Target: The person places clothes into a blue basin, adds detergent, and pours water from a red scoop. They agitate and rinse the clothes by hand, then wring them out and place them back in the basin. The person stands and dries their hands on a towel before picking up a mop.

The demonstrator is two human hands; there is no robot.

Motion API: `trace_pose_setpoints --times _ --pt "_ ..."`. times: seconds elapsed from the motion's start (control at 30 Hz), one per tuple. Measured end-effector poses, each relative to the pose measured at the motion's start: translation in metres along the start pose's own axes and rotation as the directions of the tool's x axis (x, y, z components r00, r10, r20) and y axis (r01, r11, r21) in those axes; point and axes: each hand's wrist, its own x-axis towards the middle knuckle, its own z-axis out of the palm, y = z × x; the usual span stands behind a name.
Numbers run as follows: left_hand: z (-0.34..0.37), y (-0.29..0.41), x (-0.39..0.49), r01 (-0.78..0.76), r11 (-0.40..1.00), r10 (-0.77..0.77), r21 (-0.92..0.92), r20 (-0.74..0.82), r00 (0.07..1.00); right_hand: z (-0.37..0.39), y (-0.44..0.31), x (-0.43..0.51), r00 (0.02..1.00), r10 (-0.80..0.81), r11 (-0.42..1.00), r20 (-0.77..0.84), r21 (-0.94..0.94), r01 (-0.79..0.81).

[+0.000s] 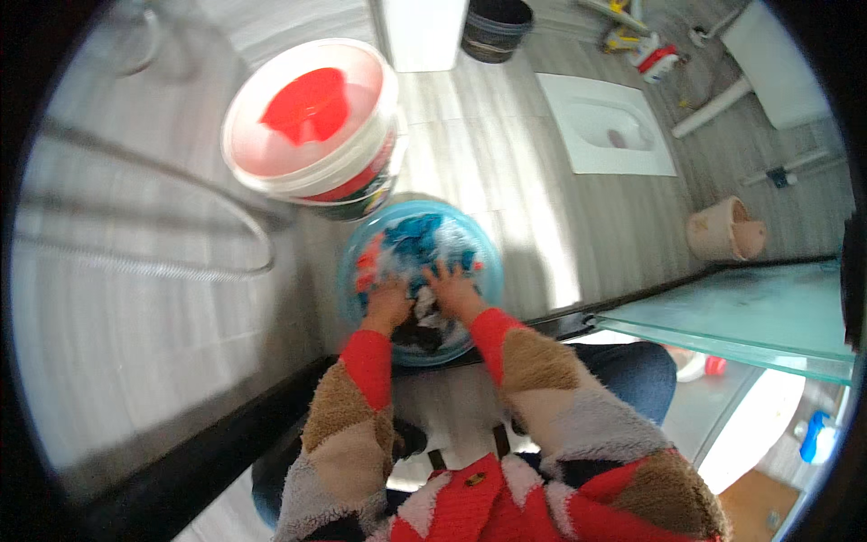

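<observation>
A round blue plastic basin [496, 271] stands on the floor before me. Wet, sudsy clothes [413, 234] in teal, coral, black and white fill it. My left hand [389, 305] reaches into the basin and presses on the clothes, its fingertips sunk in foam and blurred; whether it grips any cloth cannot be seen. Beside it, my right hand [452, 290] rests on the heap with its fingers spread. A dark garment [416, 335] lies between my wrists, near the basin's front edge.
Behind the basin stands a white bucket [379, 156] with a red plastic scoop [308, 108]. A metal shower hose [250, 271] loops at left. A squat toilet [609, 129] lies right, beyond a glass door [738, 318]. A black bucket [498, 34] stands farther back, a small bin [718, 230] right.
</observation>
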Motion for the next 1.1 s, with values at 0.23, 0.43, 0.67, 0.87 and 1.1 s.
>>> trace_pose_setpoints --times 0.23,0.43,0.67,0.87,1.1 --pt "-0.120 -0.008 -0.040 0.088 0.948 -0.023 -0.307 0.209 0.978 -0.097 -0.001 -0.030 0.950 -0.290 0.940 0.120 -0.152 0.306" --pt "-0.245 -0.006 -0.105 -0.024 0.930 0.022 -0.366 -0.011 1.000 -0.228 -0.010 -0.103 0.809 -0.567 0.822 -0.155 -0.179 0.541" --pt "-0.248 -0.027 -0.154 0.093 0.940 -0.155 -0.328 -0.166 0.974 -0.237 0.041 -0.153 0.965 -0.095 0.933 -0.246 -0.360 0.000" --pt "-0.235 -0.038 -0.146 0.027 0.959 -0.086 -0.281 -0.198 0.976 -0.220 0.082 -0.128 0.968 -0.125 0.977 -0.218 0.145 0.159" --pt "-0.226 -0.037 -0.128 0.133 0.919 -0.211 -0.370 -0.177 0.961 -0.209 0.098 -0.113 0.971 -0.171 0.982 -0.167 0.055 0.182"
